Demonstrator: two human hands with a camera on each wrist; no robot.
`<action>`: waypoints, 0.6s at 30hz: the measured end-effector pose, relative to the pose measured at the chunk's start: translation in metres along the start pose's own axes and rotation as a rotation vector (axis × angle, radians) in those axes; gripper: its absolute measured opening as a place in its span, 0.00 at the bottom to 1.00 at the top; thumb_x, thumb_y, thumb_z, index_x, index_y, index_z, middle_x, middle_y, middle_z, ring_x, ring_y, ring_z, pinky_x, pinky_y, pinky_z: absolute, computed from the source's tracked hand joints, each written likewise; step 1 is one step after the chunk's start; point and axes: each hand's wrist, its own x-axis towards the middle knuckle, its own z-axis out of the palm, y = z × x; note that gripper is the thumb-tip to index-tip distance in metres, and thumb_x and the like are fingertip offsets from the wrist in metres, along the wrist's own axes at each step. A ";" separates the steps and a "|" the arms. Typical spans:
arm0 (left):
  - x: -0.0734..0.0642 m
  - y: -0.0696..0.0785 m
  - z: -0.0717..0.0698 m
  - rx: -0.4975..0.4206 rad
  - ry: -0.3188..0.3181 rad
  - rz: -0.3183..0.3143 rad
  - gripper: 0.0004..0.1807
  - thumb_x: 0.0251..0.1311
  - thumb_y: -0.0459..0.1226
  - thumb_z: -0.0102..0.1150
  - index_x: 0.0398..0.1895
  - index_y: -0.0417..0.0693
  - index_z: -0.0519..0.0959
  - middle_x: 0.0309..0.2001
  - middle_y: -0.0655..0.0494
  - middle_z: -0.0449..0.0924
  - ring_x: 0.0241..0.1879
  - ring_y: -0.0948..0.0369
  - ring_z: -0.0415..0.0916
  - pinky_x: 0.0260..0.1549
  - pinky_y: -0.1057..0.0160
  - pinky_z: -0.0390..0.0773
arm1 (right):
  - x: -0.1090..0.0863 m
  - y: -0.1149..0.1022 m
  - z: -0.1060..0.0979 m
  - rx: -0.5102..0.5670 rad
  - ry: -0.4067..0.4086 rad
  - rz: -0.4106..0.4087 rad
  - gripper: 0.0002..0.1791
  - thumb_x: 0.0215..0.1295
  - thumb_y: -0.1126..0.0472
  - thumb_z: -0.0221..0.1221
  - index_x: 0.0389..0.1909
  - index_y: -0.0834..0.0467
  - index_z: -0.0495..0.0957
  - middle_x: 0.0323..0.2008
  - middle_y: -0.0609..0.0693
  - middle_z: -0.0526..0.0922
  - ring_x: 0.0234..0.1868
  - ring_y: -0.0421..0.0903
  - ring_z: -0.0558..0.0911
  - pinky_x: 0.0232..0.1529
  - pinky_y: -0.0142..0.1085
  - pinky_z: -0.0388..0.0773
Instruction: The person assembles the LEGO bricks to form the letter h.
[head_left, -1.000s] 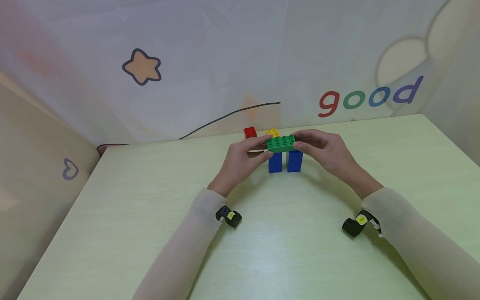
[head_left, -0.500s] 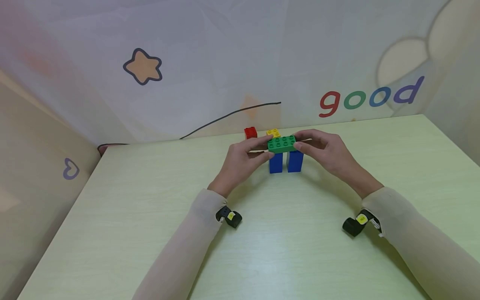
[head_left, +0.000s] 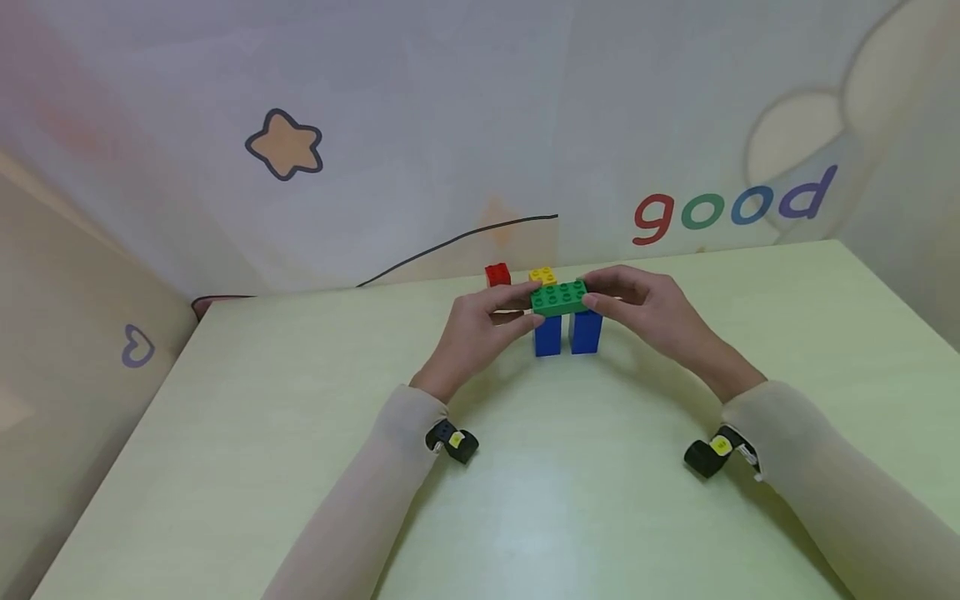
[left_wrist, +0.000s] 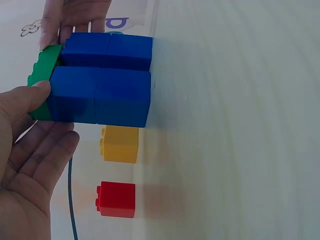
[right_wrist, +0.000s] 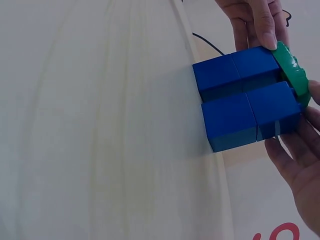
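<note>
A long green toy building brick point(head_left: 558, 297) lies across the tops of two blue stacks standing side by side. The left stack point(head_left: 547, 337) and right stack point(head_left: 586, 333) are each two blue bricks high, with a narrow gap between them. My left hand point(head_left: 480, 329) pinches the green brick's left end between thumb and fingers. At its right end, my right hand point(head_left: 652, 312) pinches it the same way. In the right wrist view the green brick point(right_wrist: 294, 72) sits slightly tilted, close on the left stack, with studs showing under it at the right stack point(right_wrist: 274, 111).
Behind the stacks, near the table's back edge, stand a yellow brick point(head_left: 542, 275) and, to its left, a red brick point(head_left: 497, 274). A printed backdrop point(head_left: 420, 125) rises right behind the pale table point(head_left: 247, 433).
The head view has shifted, so everything sits slightly lower in it. Both hands keep their grip on the green brick, and the blue stacks stay where they were.
</note>
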 end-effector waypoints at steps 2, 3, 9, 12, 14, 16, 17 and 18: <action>-0.001 -0.001 0.000 0.001 -0.003 0.000 0.25 0.70 0.32 0.70 0.69 0.46 0.81 0.57 0.48 0.86 0.57 0.52 0.85 0.53 0.66 0.84 | 0.000 0.000 0.000 0.006 0.001 -0.017 0.26 0.79 0.53 0.62 0.73 0.57 0.75 0.66 0.57 0.81 0.65 0.56 0.81 0.55 0.23 0.78; -0.001 -0.001 0.000 0.001 -0.003 0.002 0.25 0.70 0.32 0.70 0.69 0.46 0.81 0.58 0.48 0.86 0.57 0.51 0.85 0.53 0.66 0.83 | -0.001 0.000 0.000 0.009 0.001 -0.025 0.26 0.79 0.54 0.62 0.73 0.57 0.75 0.66 0.57 0.80 0.65 0.56 0.81 0.55 0.24 0.78; -0.002 -0.002 0.000 0.012 -0.002 0.017 0.25 0.69 0.32 0.70 0.69 0.43 0.80 0.58 0.46 0.86 0.58 0.49 0.85 0.53 0.66 0.83 | -0.001 -0.003 0.000 0.008 -0.005 -0.017 0.24 0.81 0.54 0.61 0.72 0.57 0.77 0.66 0.57 0.81 0.64 0.56 0.82 0.55 0.24 0.78; -0.002 -0.003 0.000 0.021 0.001 0.029 0.25 0.69 0.32 0.70 0.69 0.44 0.81 0.57 0.47 0.86 0.57 0.51 0.85 0.54 0.66 0.83 | -0.001 -0.004 0.000 0.005 0.000 -0.010 0.24 0.81 0.54 0.60 0.72 0.57 0.77 0.66 0.57 0.81 0.63 0.55 0.82 0.55 0.24 0.77; -0.002 -0.003 0.000 0.025 0.002 0.032 0.25 0.69 0.32 0.70 0.69 0.45 0.81 0.57 0.47 0.86 0.57 0.53 0.85 0.54 0.66 0.83 | -0.002 -0.004 0.000 0.005 0.006 -0.016 0.23 0.81 0.54 0.60 0.71 0.57 0.78 0.65 0.57 0.82 0.63 0.55 0.82 0.55 0.24 0.78; -0.002 -0.003 0.001 0.028 0.003 0.036 0.25 0.70 0.32 0.70 0.69 0.45 0.81 0.57 0.48 0.86 0.57 0.53 0.85 0.54 0.66 0.83 | -0.002 -0.003 0.001 0.007 0.015 -0.018 0.23 0.80 0.55 0.61 0.71 0.57 0.78 0.65 0.57 0.82 0.62 0.55 0.83 0.54 0.24 0.78; -0.002 -0.003 0.001 0.029 0.002 0.036 0.25 0.70 0.32 0.70 0.69 0.46 0.81 0.57 0.48 0.86 0.57 0.53 0.85 0.54 0.66 0.83 | -0.002 -0.002 0.001 0.007 0.019 -0.019 0.24 0.80 0.55 0.61 0.71 0.57 0.78 0.65 0.57 0.82 0.62 0.56 0.83 0.54 0.23 0.78; -0.001 -0.003 0.001 0.027 0.001 0.035 0.25 0.70 0.32 0.70 0.69 0.46 0.81 0.57 0.47 0.86 0.57 0.52 0.85 0.54 0.66 0.83 | -0.002 -0.002 0.002 0.005 0.023 -0.017 0.24 0.80 0.55 0.62 0.71 0.57 0.78 0.64 0.57 0.82 0.62 0.56 0.83 0.54 0.23 0.78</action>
